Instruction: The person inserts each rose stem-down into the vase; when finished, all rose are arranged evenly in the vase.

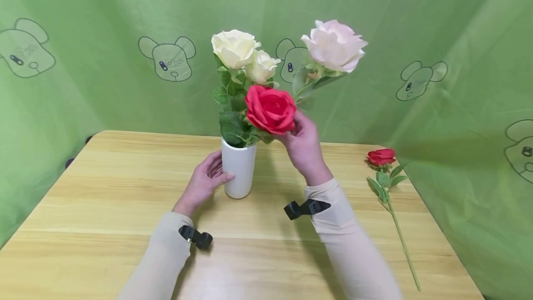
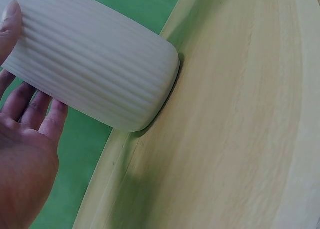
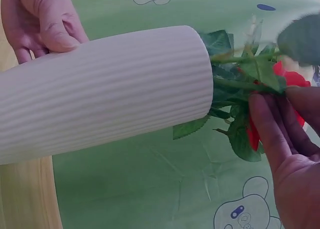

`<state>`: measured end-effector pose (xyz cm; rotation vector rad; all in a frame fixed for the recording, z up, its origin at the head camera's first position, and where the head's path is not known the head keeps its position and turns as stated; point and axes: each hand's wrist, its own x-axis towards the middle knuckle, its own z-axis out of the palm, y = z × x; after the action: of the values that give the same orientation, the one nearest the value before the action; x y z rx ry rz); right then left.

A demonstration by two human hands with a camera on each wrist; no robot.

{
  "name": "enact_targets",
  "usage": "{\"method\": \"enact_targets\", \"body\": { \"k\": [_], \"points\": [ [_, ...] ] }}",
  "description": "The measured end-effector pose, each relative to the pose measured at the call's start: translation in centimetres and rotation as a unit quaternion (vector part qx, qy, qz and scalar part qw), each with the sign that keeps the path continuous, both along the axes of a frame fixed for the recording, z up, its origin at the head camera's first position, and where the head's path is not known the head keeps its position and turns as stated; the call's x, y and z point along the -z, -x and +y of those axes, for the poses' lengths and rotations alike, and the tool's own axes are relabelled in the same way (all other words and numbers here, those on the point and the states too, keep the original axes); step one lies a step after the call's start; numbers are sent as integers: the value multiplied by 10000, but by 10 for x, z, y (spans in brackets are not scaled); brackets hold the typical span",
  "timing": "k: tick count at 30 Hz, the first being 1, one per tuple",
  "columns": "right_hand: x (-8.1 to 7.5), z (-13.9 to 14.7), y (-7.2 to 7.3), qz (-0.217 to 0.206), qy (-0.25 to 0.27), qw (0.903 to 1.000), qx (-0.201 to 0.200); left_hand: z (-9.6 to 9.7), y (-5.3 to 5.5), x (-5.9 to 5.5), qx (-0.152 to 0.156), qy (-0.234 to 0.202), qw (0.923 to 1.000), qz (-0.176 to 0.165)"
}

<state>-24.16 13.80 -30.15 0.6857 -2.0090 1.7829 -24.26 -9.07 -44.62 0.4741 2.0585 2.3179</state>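
Note:
A white ribbed vase [image 1: 239, 170] stands upright on the table, holding several roses. My left hand [image 1: 204, 180] grips its side, thumb in front and fingers behind. Two cream roses [image 1: 235, 49] rise at the left, and a pale pink rose [image 1: 334, 46] leans out to the right. In front of them is a red rose [image 1: 271, 109], facing me. My right hand [image 1: 307, 149] is beside this bloom; in the right wrist view its thumb and fingers pinch a green stem [image 3: 232, 84] just outside the vase mouth, close to red petals. I cannot tell which bloom that stem carries.
Another red rose [image 1: 381, 157] with a long stem lies on the right side of the wooden table [image 1: 125, 189]. Behind and to the sides hangs a green curtain [image 1: 104, 78] printed with cartoon bear faces. Dark cameras are strapped on both wrists.

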Motion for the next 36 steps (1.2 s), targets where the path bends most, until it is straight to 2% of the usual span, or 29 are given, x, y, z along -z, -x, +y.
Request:
{"method": "enact_targets", "body": {
  "k": [4, 9, 11, 15, 22, 26, 29, 32, 36],
  "points": [
    [-2, 2, -1, -48, 315, 9995, 85, 0, 0, 1, 18, -77, 10000, -9],
    [-7, 2, -2, 30, 1162, 9928, 273, 0, 0, 1, 25, -142, 9999, -22],
    [-7, 1, -1, 87, 1246, 9916, 349, 0, 0, 1, 26, -151, 9999, -22],
    [-3, -3, 0, 62, 972, 9944, 408, 0, 0, 0, 27, -133, 9999, -37],
    [6, -8, 4, -349, 169, 9989, 262, 1, -1, 0, 7, -153, 9999, -67],
    [7, -7, 3, -336, 488, 9982, -37, 1, -1, 1, 18, -151, 9999, -55],
    [7, -7, 2, -97, 805, 9966, -122, 2, -1, 1, 22, -156, 9999, -24],
    [6, -8, 2, 227, 719, 9971, 136, 2, -1, 1, 17, -154, 9999, 13],
    [4, -10, 2, 329, 643, 9969, 309, 2, -2, 1, 5, -134, 9999, 24]
  ]
}}
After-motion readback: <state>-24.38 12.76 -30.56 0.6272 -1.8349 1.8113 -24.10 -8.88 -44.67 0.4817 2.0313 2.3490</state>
